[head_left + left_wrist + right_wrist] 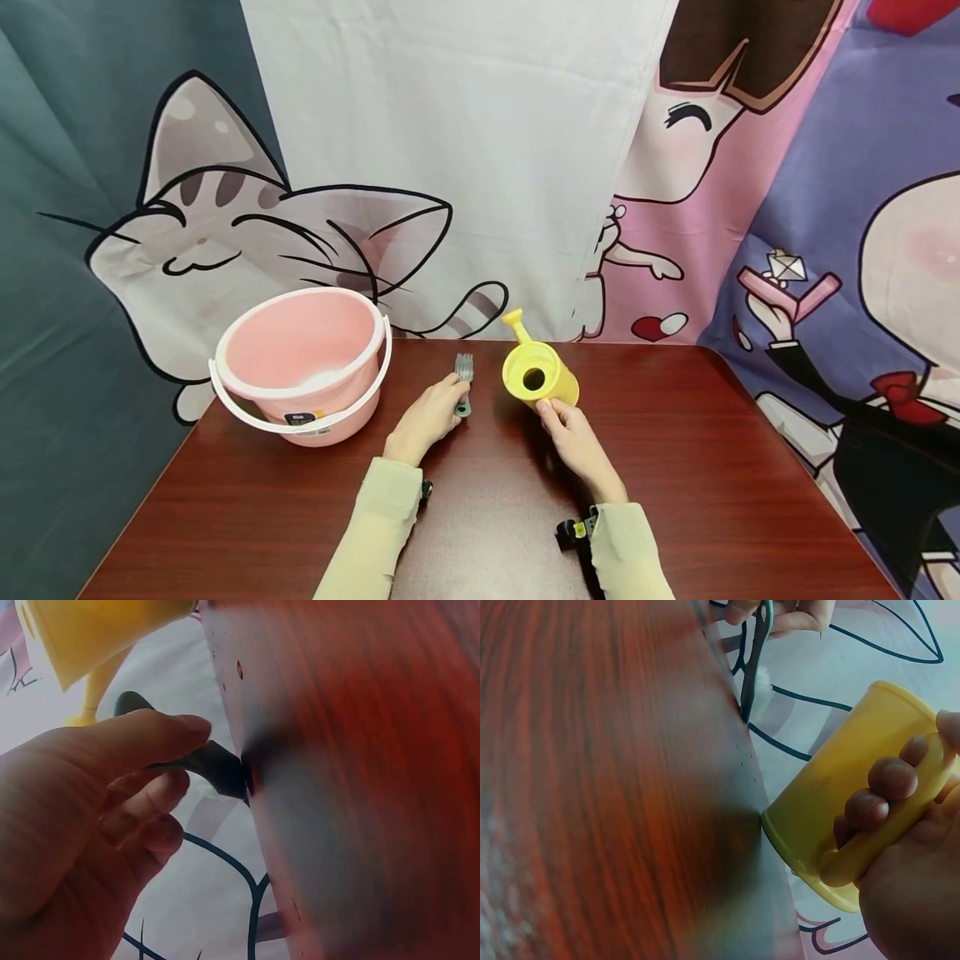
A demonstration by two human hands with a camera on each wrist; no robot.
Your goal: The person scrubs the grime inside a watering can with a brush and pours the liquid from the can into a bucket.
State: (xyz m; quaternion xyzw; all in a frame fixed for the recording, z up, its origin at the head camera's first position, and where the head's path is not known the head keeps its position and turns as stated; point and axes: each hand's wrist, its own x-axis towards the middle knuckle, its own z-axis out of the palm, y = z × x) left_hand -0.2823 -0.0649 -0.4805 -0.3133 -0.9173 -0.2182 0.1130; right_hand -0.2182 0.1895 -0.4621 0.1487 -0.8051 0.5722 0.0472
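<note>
My left hand (424,419) pinches a small grey-green toy fork (465,367) by its handle, the tines pointing toward the back of the table. In the left wrist view the thumb lies along the top of the dark fork (217,766), and its tine end comes down right at the tabletop. To the right, my right hand (576,444) grips a yellow toy watering can (561,381). Fingers wrap the handle of the can (866,761) in the right wrist view. The can is tilted, its bottom edge close to the table and its spout pointing to the back left.
A pink bucket (298,337) with a white handle (387,350) stands at the left of the reddish-brown table (480,517). A printed cartoon cloth (465,150) hangs right behind the table's back edge.
</note>
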